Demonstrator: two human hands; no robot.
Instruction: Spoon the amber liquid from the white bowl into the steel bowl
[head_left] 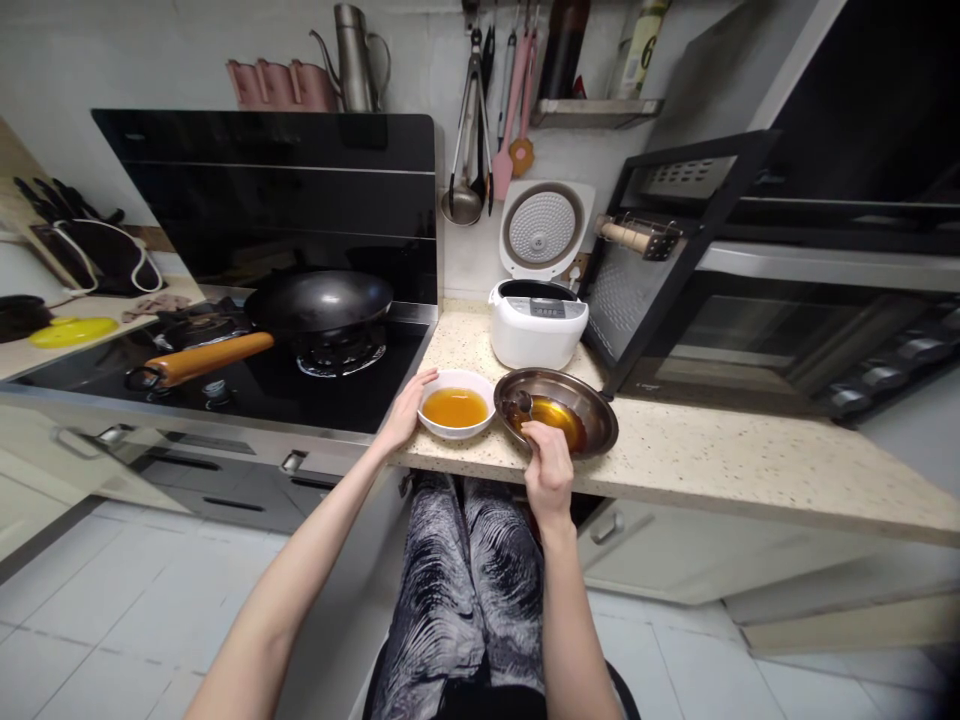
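Observation:
A white bowl (457,432) of amber liquid stands near the counter's front edge. My left hand (405,412) rests against its left side, fingers stretched along the rim. To its right is a wide metal bowl (596,415), with a shallow pool of similar golden liquid (559,415) at the bottom. My right hand (550,468) is closed over the near rim of this metal bowl. From its fingers a dark spoon (523,402) reaches inside; most of the handle is covered by the hand.
Behind the bowls stands a white rice cooker (538,335), lid up. On the stove to the left sits a black wok (319,300), its wooden handle (214,358) jutting toward the front. An oven (795,345) in a black rack is at the right. Utensils (474,130) hang above.

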